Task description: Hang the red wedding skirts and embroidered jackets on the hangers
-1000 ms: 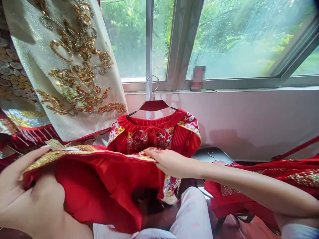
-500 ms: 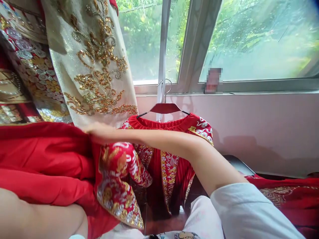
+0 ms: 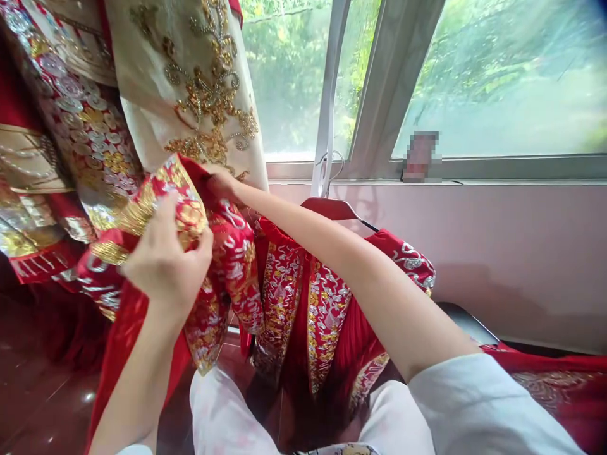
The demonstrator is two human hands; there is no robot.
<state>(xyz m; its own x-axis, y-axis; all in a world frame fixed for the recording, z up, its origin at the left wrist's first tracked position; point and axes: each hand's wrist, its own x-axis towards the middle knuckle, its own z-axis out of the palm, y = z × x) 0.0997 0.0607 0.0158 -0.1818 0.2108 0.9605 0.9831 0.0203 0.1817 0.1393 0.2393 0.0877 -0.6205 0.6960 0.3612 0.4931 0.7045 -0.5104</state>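
The left hand (image 3: 165,262) pinches the gold-trimmed edge of the red embroidered garment (image 3: 222,265), the right hand (image 3: 220,183) apparently grips its far edge; soft, limp, probably bead-heavy cloth, best held by the hems.

I am sitting in what is looking like a dressmaker's or costume room. Embroidered red garments (image 3: 303,303) are hanging from a hanger (image 3: 332,207) in front of me, a cream sequinned robe (image 3: 190,82) is draping at my left, and more red cloth (image 3: 559,379) is lying at my right, all below a wide window (image 3: 474,82) showing greenery.
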